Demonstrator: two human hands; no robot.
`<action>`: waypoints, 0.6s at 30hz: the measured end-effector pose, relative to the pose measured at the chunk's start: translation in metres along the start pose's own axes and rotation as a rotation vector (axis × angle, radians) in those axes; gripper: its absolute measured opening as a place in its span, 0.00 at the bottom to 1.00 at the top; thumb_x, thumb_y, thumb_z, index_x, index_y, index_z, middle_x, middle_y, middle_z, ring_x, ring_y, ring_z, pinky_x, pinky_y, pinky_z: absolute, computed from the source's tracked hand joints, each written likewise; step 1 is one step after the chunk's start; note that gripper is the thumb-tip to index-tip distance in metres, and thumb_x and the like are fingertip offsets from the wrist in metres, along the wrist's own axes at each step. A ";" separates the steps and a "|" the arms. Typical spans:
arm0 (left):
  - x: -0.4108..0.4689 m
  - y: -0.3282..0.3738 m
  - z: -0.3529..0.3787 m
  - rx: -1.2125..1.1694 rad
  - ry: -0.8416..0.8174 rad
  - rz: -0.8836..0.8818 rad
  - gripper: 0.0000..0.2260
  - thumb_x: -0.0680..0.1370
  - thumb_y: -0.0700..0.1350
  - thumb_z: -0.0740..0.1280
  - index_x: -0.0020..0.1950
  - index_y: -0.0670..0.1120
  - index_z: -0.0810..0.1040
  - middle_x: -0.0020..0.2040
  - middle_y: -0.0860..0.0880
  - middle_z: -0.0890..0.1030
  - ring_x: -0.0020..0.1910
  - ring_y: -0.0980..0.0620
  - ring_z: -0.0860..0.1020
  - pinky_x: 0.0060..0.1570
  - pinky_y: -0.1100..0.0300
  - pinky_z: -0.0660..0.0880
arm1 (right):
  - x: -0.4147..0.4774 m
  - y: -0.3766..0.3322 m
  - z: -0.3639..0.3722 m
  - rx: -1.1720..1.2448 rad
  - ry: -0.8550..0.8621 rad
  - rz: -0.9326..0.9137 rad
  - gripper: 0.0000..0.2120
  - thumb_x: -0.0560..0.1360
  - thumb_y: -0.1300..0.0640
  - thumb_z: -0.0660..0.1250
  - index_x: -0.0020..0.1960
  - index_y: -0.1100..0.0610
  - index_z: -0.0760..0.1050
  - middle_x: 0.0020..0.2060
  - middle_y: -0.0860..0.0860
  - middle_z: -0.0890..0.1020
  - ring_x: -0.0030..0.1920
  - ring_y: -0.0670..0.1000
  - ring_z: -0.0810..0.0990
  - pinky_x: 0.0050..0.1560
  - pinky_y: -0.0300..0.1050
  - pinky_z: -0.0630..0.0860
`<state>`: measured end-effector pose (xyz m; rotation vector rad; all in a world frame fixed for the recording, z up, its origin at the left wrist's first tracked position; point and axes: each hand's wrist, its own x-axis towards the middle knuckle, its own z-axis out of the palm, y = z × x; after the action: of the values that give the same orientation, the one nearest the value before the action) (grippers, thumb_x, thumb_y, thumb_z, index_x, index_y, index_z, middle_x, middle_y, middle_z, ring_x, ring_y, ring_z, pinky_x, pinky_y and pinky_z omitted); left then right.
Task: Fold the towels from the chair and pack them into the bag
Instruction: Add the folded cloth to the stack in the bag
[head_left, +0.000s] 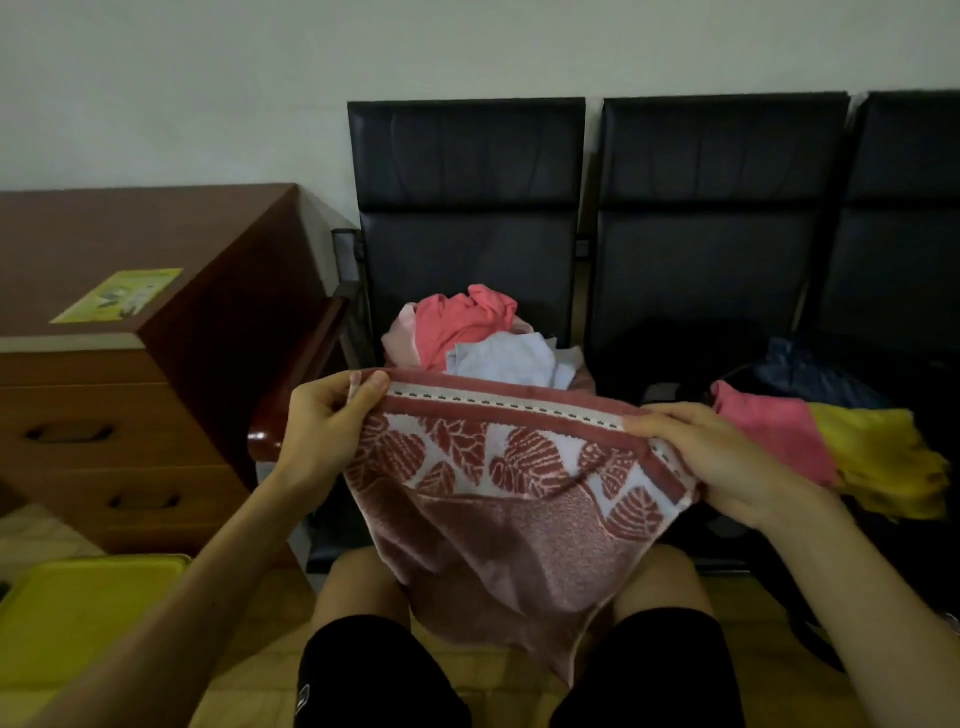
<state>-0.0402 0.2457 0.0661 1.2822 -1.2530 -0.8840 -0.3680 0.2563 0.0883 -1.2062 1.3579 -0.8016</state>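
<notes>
A seated person holds a rust-red towel (519, 519) with a white leaf border stretched out by its top hem, above the knees. The left hand (327, 421) pinches one upper corner between thumb and curled fingers. The right hand (722, 457) grips the hem near the other corner, its fingers folded over the edge. The lower part of the towel hangs slack between the legs, in front of black shorts (374, 675).

Just behind the raised hem, a loose pile of towels (478, 332) (coral, pale pink and light blue) sits on the seat of a black padded chair (467, 156) against the wall. On the neighbouring seat to the right lie a pink cloth (769, 436) and a yellow cloth (878, 462), touching each other, with dark blue fabric (810, 374) behind them. The surroundings there are too dim to make out.

To the left stands a brown wooden worktop (156, 228) with drawers, with a yellow-green leaflet (122, 295) on top. A yellow tray (78, 613) shows at the lower left.
</notes>
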 end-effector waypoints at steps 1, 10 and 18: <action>-0.005 0.000 0.004 -0.019 0.005 0.002 0.07 0.82 0.45 0.64 0.51 0.47 0.81 0.41 0.49 0.86 0.40 0.48 0.86 0.36 0.63 0.81 | -0.002 0.001 0.007 0.052 -0.001 0.027 0.11 0.76 0.56 0.69 0.38 0.55 0.86 0.42 0.60 0.86 0.44 0.61 0.84 0.55 0.57 0.76; -0.034 0.006 0.050 -0.073 -0.133 0.144 0.12 0.80 0.44 0.67 0.47 0.36 0.84 0.41 0.39 0.85 0.42 0.38 0.84 0.45 0.42 0.82 | -0.005 0.003 0.061 0.263 -0.059 0.022 0.08 0.79 0.58 0.67 0.49 0.59 0.83 0.36 0.54 0.84 0.33 0.49 0.83 0.28 0.39 0.76; -0.044 0.000 0.058 0.034 -0.265 0.243 0.16 0.78 0.52 0.68 0.48 0.40 0.85 0.43 0.45 0.86 0.43 0.42 0.84 0.47 0.38 0.79 | -0.004 -0.001 0.078 0.302 -0.125 0.010 0.09 0.80 0.58 0.65 0.54 0.62 0.81 0.39 0.56 0.85 0.34 0.50 0.83 0.29 0.42 0.79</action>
<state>-0.1042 0.2774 0.0505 1.0341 -1.6009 -0.8771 -0.2923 0.2736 0.0768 -0.9939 1.0953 -0.8743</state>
